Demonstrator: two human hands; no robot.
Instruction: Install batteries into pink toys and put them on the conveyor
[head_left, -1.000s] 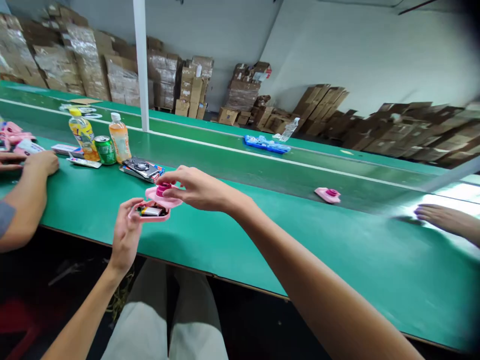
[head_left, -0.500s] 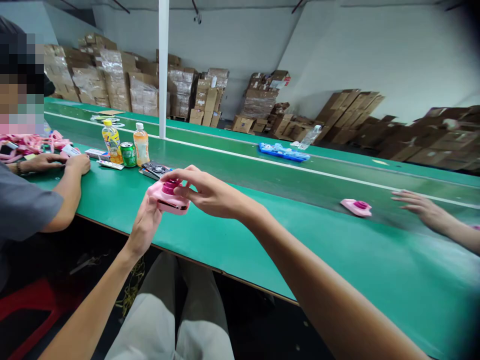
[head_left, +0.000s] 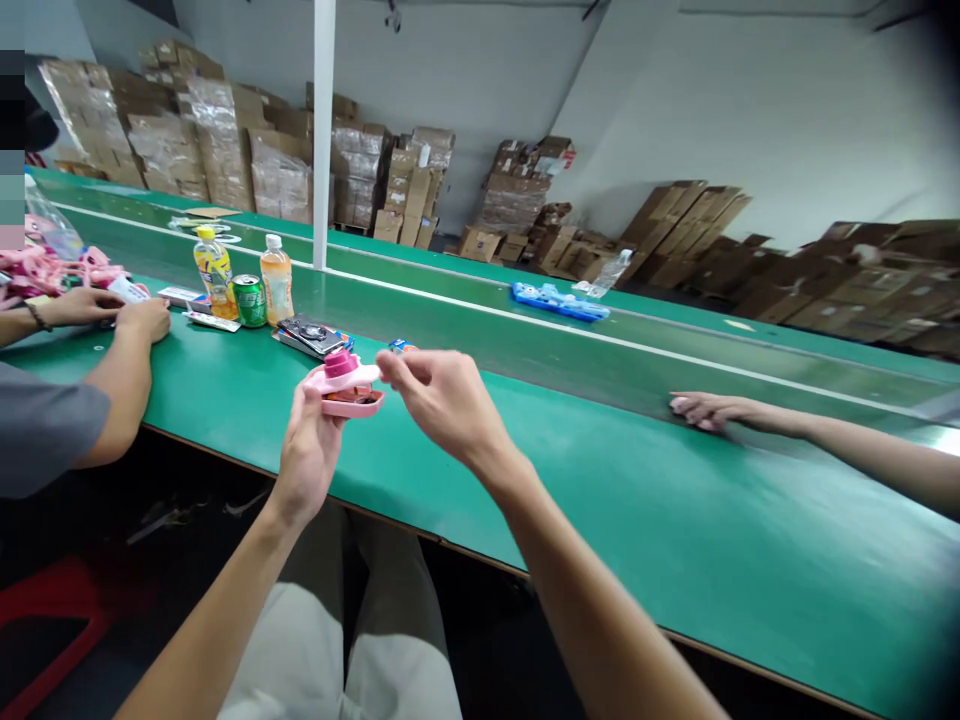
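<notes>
My left hand holds a pink toy camera above the table's near edge. Its front shell with the magenta lens faces up and stands apart from the lower shell along the right side, so a gap with dark and orange parts inside shows. The fingers of my right hand are closed in a pinch at the right tip of the raised front shell. Behind the toy, a dark phone-like device lies on the table.
A yellow-capped bottle, a green can and an orange drink bottle stand beyond. A blue tray lies on the green belt. Another person's hand covers a pink piece at right; a co-worker's hands rest at left.
The toy camera's front shell has lifted from its lower shell. My right hand has moved from the lens to the shell's right tip. The other person's hand at right has reached the pink piece.
</notes>
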